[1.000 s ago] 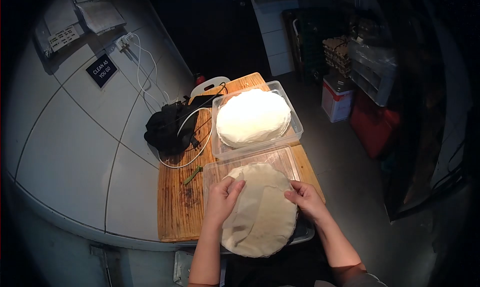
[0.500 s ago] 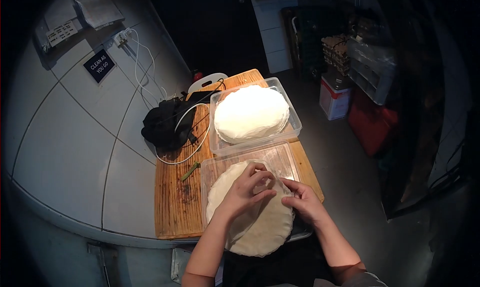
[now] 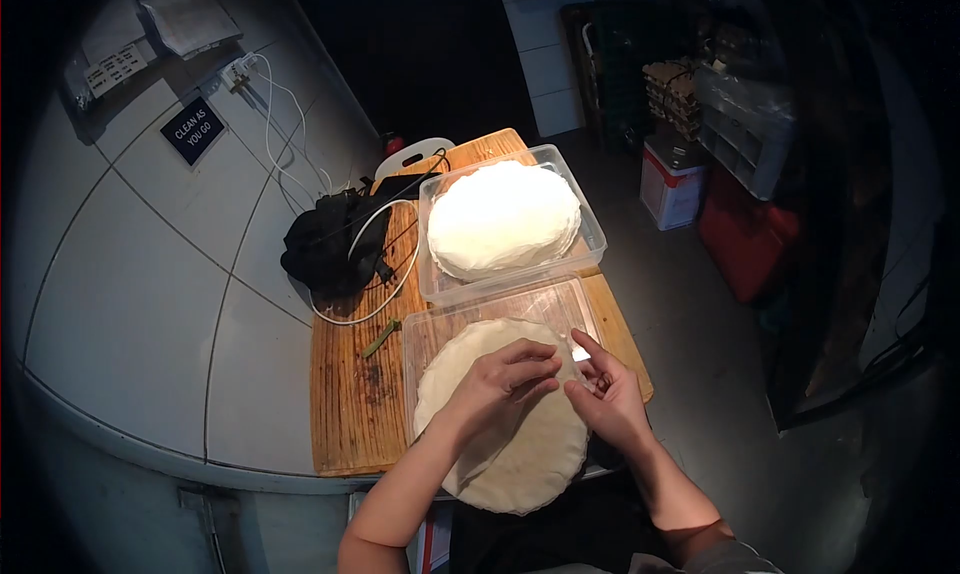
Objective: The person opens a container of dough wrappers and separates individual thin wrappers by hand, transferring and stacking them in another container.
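Observation:
A stack of round, pale dough sheets (image 3: 535, 459) with crimped-looking edges lies at the near end of the table, over a clear plastic lid (image 3: 480, 311). Over the stack's upper right, my left hand (image 3: 505, 376) has its fingers curled to the thumb, closed at the edge of a sheet; the pinch itself is partly hidden. A fold shows in the sheet below this hand. At the right rim of the stack, my right hand (image 3: 612, 402) is open, thumb and forefinger apart. Beyond lies a taller white dough stack (image 3: 503, 219) in a clear plastic container (image 3: 590, 257).
The wooden table (image 3: 345, 414) stands against a tiled wall. On its left are a black bag (image 3: 330, 244), a white cable (image 3: 370, 319) and a green strip (image 3: 381, 339). A white-and-red tin (image 3: 670, 189) and a red container (image 3: 745, 239) stand to the right.
My right hand has opened, its forefinger lifting away from the thumb at the sheet's edge. My left hand's fingers have come closer together and moved slightly right.

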Demonstrator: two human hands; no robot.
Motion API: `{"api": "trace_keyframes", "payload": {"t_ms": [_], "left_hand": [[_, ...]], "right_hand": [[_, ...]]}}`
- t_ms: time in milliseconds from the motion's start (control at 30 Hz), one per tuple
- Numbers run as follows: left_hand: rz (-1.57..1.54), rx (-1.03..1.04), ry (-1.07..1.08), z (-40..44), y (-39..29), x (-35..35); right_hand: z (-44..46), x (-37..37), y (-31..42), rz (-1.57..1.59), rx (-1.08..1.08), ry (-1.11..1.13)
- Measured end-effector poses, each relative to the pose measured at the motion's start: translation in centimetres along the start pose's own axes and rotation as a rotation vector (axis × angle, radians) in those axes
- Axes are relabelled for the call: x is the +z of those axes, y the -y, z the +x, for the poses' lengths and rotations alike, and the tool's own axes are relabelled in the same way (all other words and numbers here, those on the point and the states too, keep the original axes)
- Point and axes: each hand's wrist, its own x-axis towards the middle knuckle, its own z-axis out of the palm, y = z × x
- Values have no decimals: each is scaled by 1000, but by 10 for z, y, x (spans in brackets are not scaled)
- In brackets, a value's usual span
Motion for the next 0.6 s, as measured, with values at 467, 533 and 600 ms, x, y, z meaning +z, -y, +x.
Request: {"api": "trace_keyframes", "payload": {"t_ms": [467,533,600], "left_hand": [[162,248,-108,-3,4,11],[205,294,-42,0,8,5],[294,315,74,1,17,-2]], "right_hand": [[-1,3,10,41,51,18],[-3,3,17,84,95,34],[-4,2,23,55,104,35]]}}
